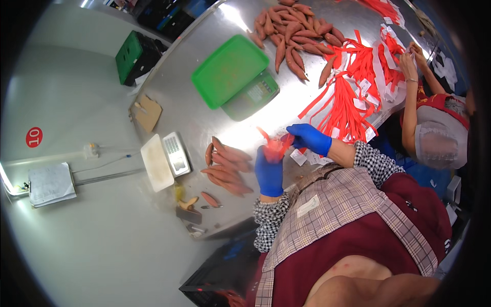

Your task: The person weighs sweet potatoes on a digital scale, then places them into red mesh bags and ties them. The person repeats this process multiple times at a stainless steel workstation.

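Between my blue-gloved hands hangs a translucent red mesh bag (pixel 277 147), blurred and gathered up. My left hand (pixel 269 172) is closed around its lower part. At its other side, my right hand (pixel 311 138) pinches the mesh with its fingertips. Left of my left hand, several sweet potatoes (pixel 224 169) lie in a loose group on the metal table (pixel 245 130). Red strips with white tags (pixel 345 107) are spread beyond my right hand, and some loose tags lie just under that wrist. Whether anything is inside the mesh cannot be made out.
A scale with a green tray (pixel 232 71) stands ahead, near a heap of sweet potatoes (pixel 295 30). A white digital scale (pixel 178 155) sits at the left edge, with a single sweet potato (pixel 209 199) nearby. Another person's hands (pixel 412 61) work at the right.
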Motion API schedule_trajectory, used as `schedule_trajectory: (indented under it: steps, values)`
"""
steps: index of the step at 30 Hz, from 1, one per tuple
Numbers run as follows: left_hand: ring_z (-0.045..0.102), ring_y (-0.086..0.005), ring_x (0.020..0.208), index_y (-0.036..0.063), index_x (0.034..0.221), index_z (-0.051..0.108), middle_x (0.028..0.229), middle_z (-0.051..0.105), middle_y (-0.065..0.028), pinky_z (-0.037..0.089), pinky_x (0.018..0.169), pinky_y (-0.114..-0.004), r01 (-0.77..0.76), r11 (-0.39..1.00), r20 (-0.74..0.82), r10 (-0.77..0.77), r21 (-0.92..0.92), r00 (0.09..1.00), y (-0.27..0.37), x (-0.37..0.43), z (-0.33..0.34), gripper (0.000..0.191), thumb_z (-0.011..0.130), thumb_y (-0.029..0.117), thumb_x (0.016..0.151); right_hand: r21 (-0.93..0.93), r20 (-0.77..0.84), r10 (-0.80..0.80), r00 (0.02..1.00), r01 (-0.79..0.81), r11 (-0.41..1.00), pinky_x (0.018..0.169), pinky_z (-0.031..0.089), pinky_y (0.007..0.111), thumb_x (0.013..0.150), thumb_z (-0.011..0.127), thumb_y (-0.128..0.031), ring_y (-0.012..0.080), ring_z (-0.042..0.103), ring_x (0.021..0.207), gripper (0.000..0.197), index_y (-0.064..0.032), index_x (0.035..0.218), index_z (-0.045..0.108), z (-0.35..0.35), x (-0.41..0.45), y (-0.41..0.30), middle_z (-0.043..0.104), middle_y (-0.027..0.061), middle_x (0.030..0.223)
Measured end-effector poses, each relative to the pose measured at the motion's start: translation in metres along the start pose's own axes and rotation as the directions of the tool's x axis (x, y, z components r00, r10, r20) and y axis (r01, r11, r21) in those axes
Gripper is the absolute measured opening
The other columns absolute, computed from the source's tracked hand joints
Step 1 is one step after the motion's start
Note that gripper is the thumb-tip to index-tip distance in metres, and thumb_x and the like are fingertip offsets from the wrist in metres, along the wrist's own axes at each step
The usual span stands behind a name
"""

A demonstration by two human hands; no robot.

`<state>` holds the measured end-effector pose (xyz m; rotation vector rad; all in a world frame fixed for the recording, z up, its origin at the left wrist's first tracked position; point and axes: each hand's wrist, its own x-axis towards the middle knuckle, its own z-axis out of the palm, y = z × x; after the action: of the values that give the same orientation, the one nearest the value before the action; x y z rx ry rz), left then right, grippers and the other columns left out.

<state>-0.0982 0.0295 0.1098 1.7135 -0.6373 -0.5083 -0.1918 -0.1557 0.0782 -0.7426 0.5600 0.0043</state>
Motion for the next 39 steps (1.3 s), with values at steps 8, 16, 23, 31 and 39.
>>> schedule_trajectory:
  steps: [8,16,23,31,39]
  values:
    - [0.063,-0.0179,0.095,0.0004,0.123,0.063,0.111,0.069,-0.0104,0.05,0.083,-0.031,0.148,0.989,-0.111,-0.146,0.016,0.983,-0.012,0.012,-0.003,0.032,0.061,0.01,0.092,-0.464,0.097,-0.235,0.967,0.253,0.849,0.072,0.048,0.027,0.096,0.064,-0.034,0.0141,0.06,0.076,0.03,-0.0051,0.103,0.066,0.045,-0.017,-0.026,0.065,0.0053,0.089]
    - [0.059,-0.0148,0.075,0.0012,0.115,0.066,0.085,0.065,-0.0049,0.046,0.066,-0.027,0.256,0.921,0.077,-0.244,-0.293,0.967,0.031,0.012,-0.029,0.024,0.055,0.013,0.097,-0.716,0.111,-0.237,0.965,0.243,0.654,0.082,0.052,0.032,0.09,0.066,-0.021,0.0195,0.068,0.089,0.021,-0.0026,0.095,0.074,-0.017,0.005,-0.013,0.073,0.0092,0.094]
    - [0.057,-0.0122,0.07,0.0038,0.118,0.067,0.08,0.062,-0.0015,0.044,0.059,-0.027,0.275,0.948,-0.027,-0.274,0.157,0.961,-0.04,-0.011,-0.012,0.026,0.055,0.015,0.098,0.195,0.141,-0.014,0.99,-0.014,0.981,0.072,0.052,0.027,0.084,0.051,0.0,0.0148,0.065,0.082,0.031,0.0001,0.109,0.069,-0.004,0.014,-0.021,0.071,0.0049,0.094]
    - [0.06,-0.0152,0.074,0.0032,0.109,0.067,0.086,0.066,-0.0055,0.047,0.063,-0.031,0.256,0.908,0.023,-0.264,-0.333,0.964,-0.018,0.013,-0.075,0.027,0.059,0.026,0.097,-0.842,0.152,-0.517,0.842,0.384,0.379,0.074,0.054,0.028,0.089,0.068,-0.032,0.0146,0.068,0.08,0.031,-0.0122,0.112,0.073,-0.026,0.018,-0.001,0.074,0.0044,0.088]
    - [0.064,-0.0233,0.097,-0.0001,0.123,0.064,0.12,0.064,-0.0141,0.053,0.086,-0.035,0.081,0.523,-0.368,0.472,0.849,0.801,0.013,0.019,-0.034,0.047,0.061,0.039,0.096,-0.352,0.294,-0.249,0.923,0.347,0.869,0.073,0.049,0.026,0.092,0.059,-0.019,0.0097,0.059,0.079,0.037,-0.0098,0.127,0.064,0.046,-0.035,-0.039,0.066,0.0035,0.093]
